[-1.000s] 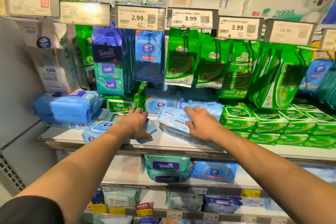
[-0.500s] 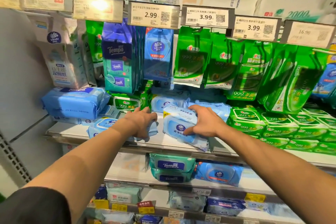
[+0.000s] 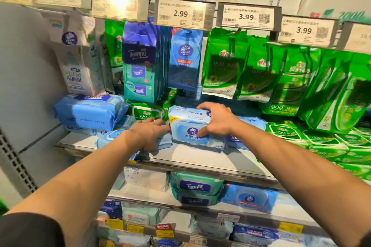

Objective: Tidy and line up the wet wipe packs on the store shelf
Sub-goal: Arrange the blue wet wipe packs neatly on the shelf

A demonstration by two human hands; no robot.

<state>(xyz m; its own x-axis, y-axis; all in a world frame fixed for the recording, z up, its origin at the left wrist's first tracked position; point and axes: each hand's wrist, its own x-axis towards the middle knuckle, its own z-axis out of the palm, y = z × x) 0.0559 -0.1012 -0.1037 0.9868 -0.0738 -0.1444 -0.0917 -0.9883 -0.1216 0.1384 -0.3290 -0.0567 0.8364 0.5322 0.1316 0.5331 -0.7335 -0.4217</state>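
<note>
1. The light blue wipe pack [image 3: 192, 126] stands on its long edge on the shelf [image 3: 200, 156], its face to the aisle and its long axis running left to right.
2. The right hand [image 3: 217, 119] grips it from the right end, fingers over the top and thumb on the front.
3. The left hand [image 3: 149, 133] lies just left of it, fingers spread flat on a flatter blue pack [image 3: 112, 136], grasping nothing.
4. Green packs [image 3: 289, 132] are stacked to the right.

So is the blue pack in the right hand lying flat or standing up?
Standing up on its edge: the blue pack's lid faces forward, gripped by the right hand.
</note>
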